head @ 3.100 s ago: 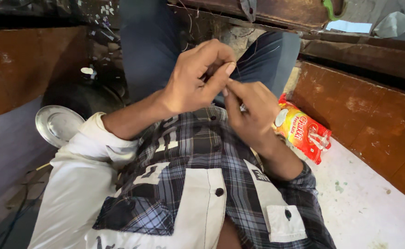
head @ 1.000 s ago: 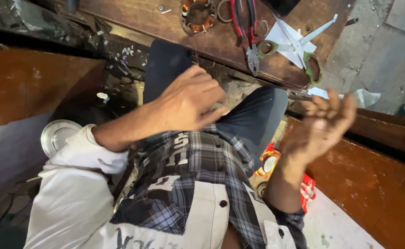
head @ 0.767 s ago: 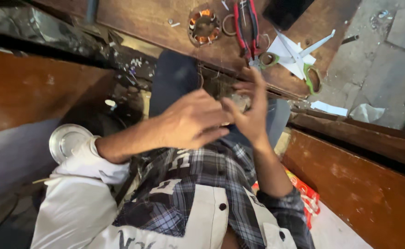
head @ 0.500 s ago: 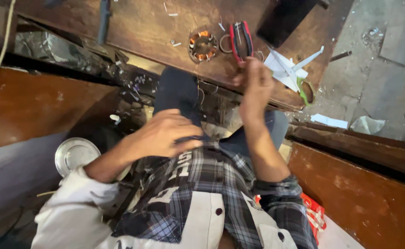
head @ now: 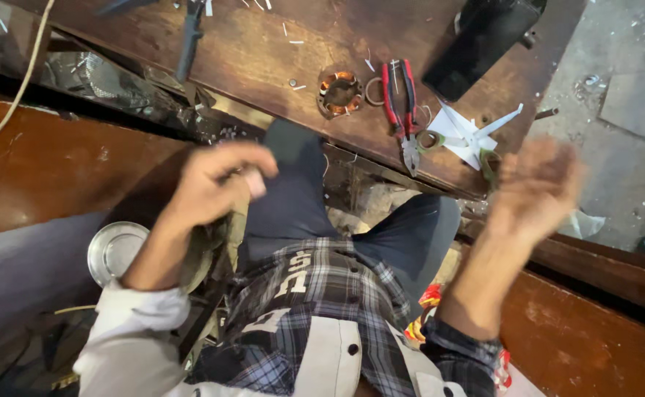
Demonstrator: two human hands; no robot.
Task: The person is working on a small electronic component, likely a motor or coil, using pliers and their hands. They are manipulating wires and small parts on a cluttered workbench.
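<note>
Your left hand (head: 216, 184) is curled loosely over your lap with thumb and fingertips pinched together; something small may sit between them, but it is too blurred to tell. Your right hand (head: 535, 187) has come away from it: a moment ago the two hands met over your knees, and now the right one is raised and spread, fingers apart and holding nothing, smeared by its own motion near the counter's edge. So the two-handed fiddling has broken off, and the right hand now sits closest to the tools. On the wooden counter (head: 278, 51) just beyond it lie white paper scraps (head: 469, 132), red-handled pliers (head: 400, 103) and a copper-wound coil ring (head: 339, 93). A round steel dish (head: 113, 250) rests low by your left forearm.
</note>
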